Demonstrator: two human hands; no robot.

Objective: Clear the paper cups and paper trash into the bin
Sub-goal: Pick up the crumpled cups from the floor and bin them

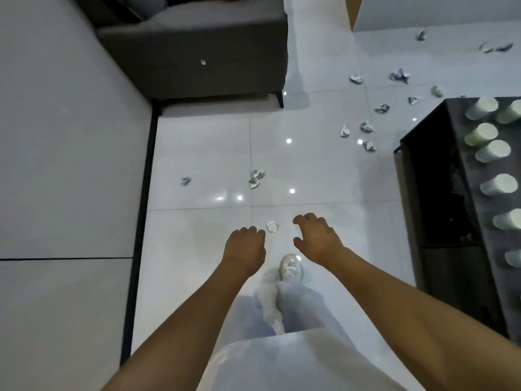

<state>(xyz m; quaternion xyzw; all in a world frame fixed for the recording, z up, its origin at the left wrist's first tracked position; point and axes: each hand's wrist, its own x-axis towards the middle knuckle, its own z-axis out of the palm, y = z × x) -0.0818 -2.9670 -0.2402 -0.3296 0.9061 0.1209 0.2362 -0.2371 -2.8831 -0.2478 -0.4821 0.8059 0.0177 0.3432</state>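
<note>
Both my arms reach forward and down over the white tiled floor. My left hand (245, 246) hangs with its fingers loosely curled and holds nothing. My right hand (314, 238) is spread, also holding nothing. Between them on the floor lies a small white crumpled paper (272, 226). Farther off lie a greenish crumpled paper (256, 177) and a small purple scrap (186, 180). Several more crumpled papers (366, 127) are scattered at the upper right. Several white paper cups (492, 151) stand upside down on the dark table (456, 131) at the right. No bin is in view.
A grey sofa (197, 60) stands at the back left of the floor. A white wall or cabinet face (70, 136) runs down the left side with a black edge strip. My white shoe (290, 268) and light trousers are below my hands.
</note>
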